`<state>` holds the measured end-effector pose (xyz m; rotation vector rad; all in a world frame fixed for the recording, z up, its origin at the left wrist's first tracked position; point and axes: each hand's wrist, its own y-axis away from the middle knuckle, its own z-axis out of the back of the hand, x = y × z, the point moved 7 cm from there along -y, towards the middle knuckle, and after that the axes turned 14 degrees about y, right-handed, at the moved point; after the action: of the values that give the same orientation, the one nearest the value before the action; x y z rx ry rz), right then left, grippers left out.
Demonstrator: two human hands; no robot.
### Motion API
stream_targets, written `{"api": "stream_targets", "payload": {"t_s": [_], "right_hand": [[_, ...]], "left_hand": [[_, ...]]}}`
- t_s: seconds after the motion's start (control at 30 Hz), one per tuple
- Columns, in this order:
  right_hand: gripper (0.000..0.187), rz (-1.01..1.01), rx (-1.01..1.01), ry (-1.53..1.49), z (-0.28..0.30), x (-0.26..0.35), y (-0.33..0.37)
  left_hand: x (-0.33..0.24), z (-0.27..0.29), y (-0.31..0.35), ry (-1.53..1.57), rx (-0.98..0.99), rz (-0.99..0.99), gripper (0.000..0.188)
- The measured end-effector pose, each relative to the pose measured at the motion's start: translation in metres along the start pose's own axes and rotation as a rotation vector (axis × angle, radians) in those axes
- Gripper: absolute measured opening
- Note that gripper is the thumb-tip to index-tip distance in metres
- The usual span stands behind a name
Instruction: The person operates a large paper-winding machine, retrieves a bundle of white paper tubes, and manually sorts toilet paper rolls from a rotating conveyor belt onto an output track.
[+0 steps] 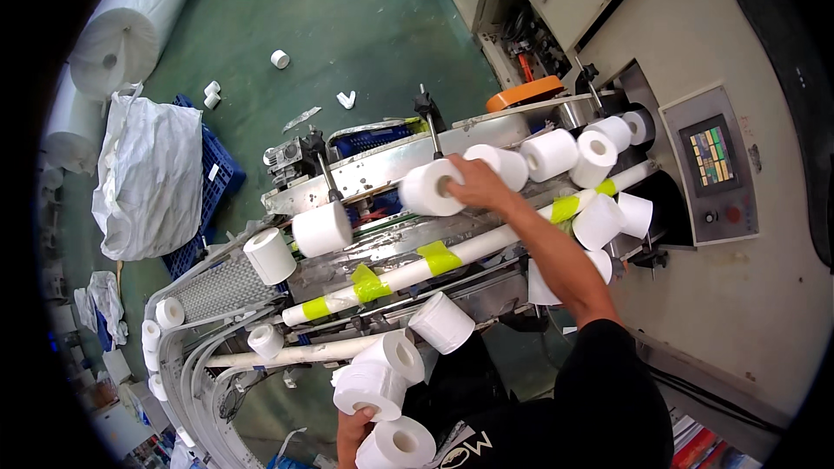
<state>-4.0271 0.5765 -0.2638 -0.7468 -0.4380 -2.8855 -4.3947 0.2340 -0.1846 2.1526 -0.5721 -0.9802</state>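
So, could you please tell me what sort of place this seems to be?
Probably a paper-roll factory: white cylindrical paper rolls sit along a grey slatted conveyor, beside a beige metal machine cabinet with a coloured rectangular screen.

Factory floor, paper-roll production by the look of it. Chief evidence: a metal conveyor (224, 288) with white paper rolls (552, 155) strung along it. At conveyor's right end, large beige machine cabinet (756, 321); set in it, control panel (712, 156) with lit screen. Beyond conveyor, green floor (391, 17), a few loose rolls (280, 59) scattered. Left of conveyor, blue plastic crate (222, 165) and bulky white sack (148, 182); past conveyor's far left, huge white rolls (130, 35).
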Motion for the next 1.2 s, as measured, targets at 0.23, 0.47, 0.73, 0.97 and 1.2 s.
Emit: {"api": "stream_targets", "payload": {"t_s": [0.23,0.47,0.73,0.97,1.2], "right_hand": [[0.039,0.167,-0.097,0.569,-0.057,0.114,-0.033],[0.036,0.275,0.055,0.317,-0.079,0.170,-0.048],[0.087,0.411,0.174,0.464,-0.100,0.199,-0.036],[0.074,0.456,-0.051,0.357,-0.091,0.199,-0.040],[0.044,0.301,0.194,0.458,-0.115,0.250,-0.077]], "left_hand": [[-0.003,0.000,0.005,0.017,0.005,0.004,0.074],[-0.008,0.002,0.013,0.028,-0.005,-0.003,0.074],[-0.015,0.016,0.029,0.092,-0.102,-0.096,0.076],[-0.012,0.022,0.022,-0.015,-0.084,-0.018,0.079],[-0.021,0.047,0.043,0.090,-0.110,-0.114,0.083]]}}
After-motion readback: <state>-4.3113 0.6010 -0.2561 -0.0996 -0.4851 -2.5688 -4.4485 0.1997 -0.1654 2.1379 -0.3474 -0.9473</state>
